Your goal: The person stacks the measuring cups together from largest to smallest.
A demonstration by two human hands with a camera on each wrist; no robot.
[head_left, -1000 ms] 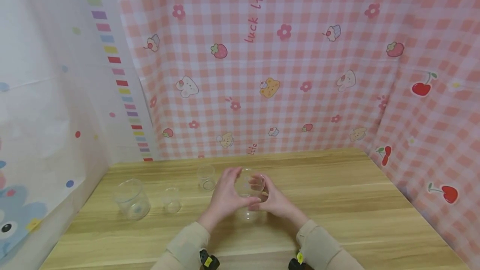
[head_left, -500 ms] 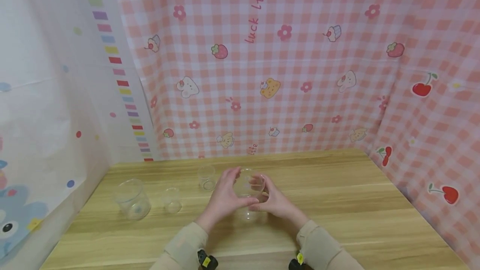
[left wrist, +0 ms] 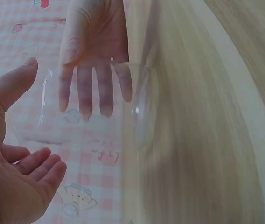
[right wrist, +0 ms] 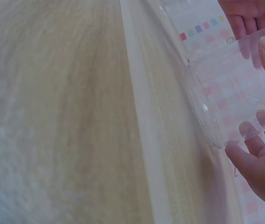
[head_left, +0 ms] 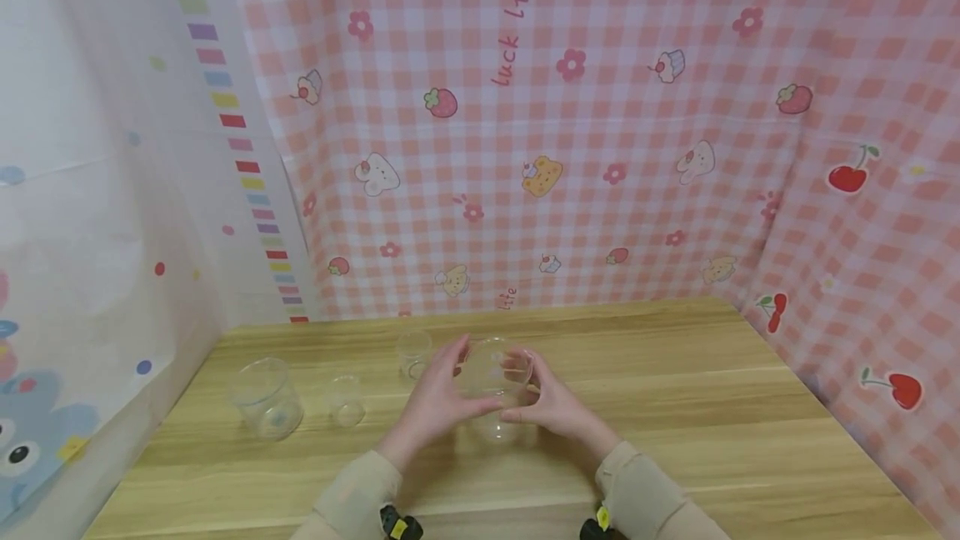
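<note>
A large clear cup stands at the middle of the wooden table, between both hands. My right hand holds its right side, thumb in front and fingers behind; in the right wrist view, the fingertips lie along the see-through wall. On the other side, my left hand is spread around the cup, its thumb across the front. A gap shows between the left fingers and the cup wall in the left wrist view.
To the left stand a wide clear cup, a small clear cup and a narrow clear cup partly behind my left hand. A pink checked cloth hangs along the table's back edge.
My left hand has loosened and shifted left, away from the cup's side. The right hand and the cup stay nearly in place.
</note>
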